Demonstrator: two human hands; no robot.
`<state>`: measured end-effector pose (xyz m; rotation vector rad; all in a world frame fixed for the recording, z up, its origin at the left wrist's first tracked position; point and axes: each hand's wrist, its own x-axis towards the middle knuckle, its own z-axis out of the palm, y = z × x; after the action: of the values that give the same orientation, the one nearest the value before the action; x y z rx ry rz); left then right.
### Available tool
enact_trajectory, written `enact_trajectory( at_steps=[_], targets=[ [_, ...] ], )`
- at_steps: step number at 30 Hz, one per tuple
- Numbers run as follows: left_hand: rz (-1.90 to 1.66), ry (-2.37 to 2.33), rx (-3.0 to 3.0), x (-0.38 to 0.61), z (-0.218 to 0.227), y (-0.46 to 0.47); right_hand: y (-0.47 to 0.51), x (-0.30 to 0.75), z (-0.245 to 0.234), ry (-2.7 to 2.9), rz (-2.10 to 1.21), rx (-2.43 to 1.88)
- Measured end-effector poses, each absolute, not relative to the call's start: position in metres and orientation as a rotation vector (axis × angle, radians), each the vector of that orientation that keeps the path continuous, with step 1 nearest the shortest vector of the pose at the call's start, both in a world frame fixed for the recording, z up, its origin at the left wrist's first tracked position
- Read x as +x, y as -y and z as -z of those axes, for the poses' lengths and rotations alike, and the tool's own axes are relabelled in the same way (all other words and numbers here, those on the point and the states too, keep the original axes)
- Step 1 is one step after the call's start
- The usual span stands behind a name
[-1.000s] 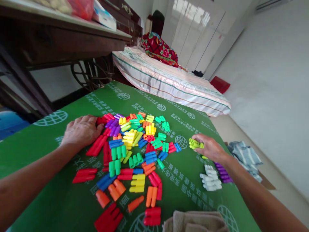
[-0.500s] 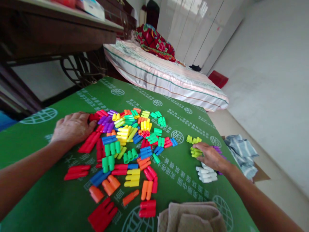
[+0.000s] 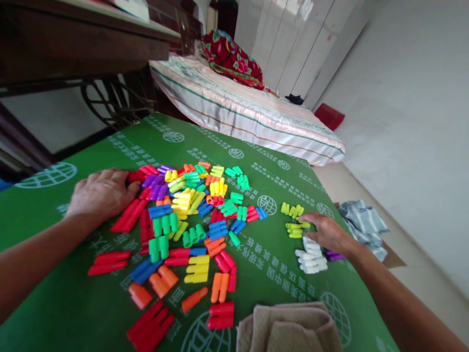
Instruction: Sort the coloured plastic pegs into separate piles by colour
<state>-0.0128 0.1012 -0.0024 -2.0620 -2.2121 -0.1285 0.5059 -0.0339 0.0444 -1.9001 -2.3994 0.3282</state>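
My left hand (image 3: 100,195) lies flat with its fingers stretched out at the left edge of a heap of colourful plastic building pieces, shaped like joined tubes. Its fingertips and thumb are by a dark red piece (image 3: 135,176); longer red pieces (image 3: 129,215) lie below the thumb. On the right, my right hand (image 3: 326,231) hovers low with thumb and fingers apart, nothing seen between them. Its fingertips are close to lime-green pieces (image 3: 292,210) and another lime piece (image 3: 296,230). White pieces (image 3: 311,259) lie under the thumb side, and purple ones (image 3: 334,255) are partly hidden beneath the wrist.
The green printed board (image 3: 264,274) carries everything. A folded brown cloth (image 3: 289,327) sits at its near edge. Beyond stand a bed (image 3: 249,115) and a dark wooden sewing-machine table (image 3: 84,49). A striped cloth (image 3: 362,225) lies past the right edge.
My right hand has drawn back slightly from the lower lime piece, which now lies flat beside the other lime ones. My left hand stays in place. The view has shifted a little.
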Motion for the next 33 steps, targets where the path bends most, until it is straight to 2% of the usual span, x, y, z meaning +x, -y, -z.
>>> enact_trajectory(
  at_steps=[12, 20, 33],
  targets=[
    [0.130, 2.239, -2.051, -0.011, -0.002, -0.099, 0.033, 0.504, -0.040, 2.462, -0.309, -1.845],
    [0.127, 2.256, -2.062, -0.008, -0.004, -0.098, 0.026, 0.489, -0.035, 2.626, -0.164, -1.800],
    [0.138, 2.228, -2.075, -0.012, -0.001, -0.100, 0.021, 0.498, -0.028, 2.595, -0.202, -1.786]
  ],
)
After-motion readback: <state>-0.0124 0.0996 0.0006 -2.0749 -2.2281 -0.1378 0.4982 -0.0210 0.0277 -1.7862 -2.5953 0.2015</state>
